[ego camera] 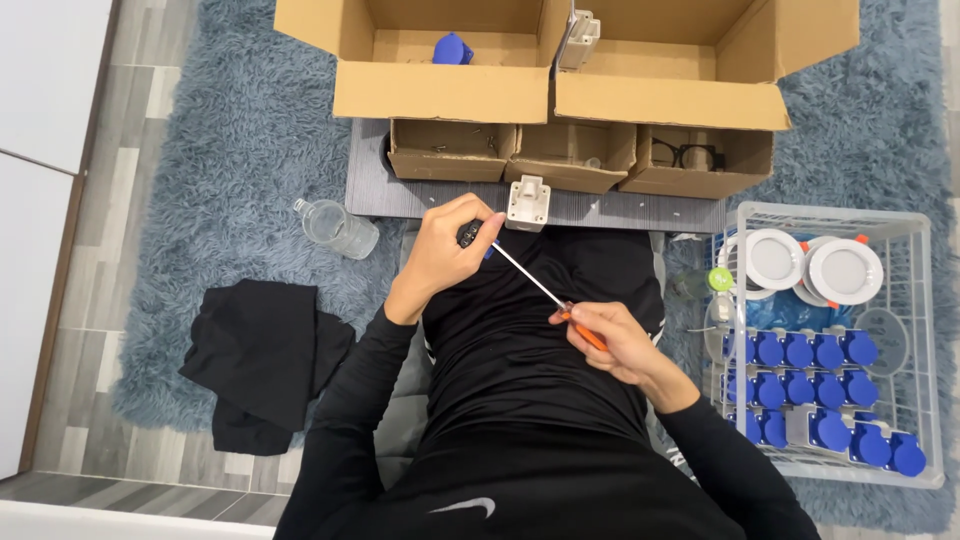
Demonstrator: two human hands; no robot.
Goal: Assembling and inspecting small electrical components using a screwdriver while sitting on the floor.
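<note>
My left hand (447,250) grips a small dark part with a blue edge (471,236) just in front of the low grey board (400,195). My right hand (612,343) holds a screwdriver by its orange handle (590,337). Its thin metal shaft (527,277) runs up and left, and the tip meets the part in my left hand. A white plastic socket housing (527,202) stands on the board's front edge, right beside my left fingers. Both hands hover above my lap in black clothing.
Two large open cardboard boxes (445,92) and three small ones (570,155) sit at the back; one holds a blue cap (452,49). A white wire basket (905,300) at right holds several blue caps and round white lamps. A clear bottle (338,227) and black cloth (262,355) lie left on the blue-grey rug.
</note>
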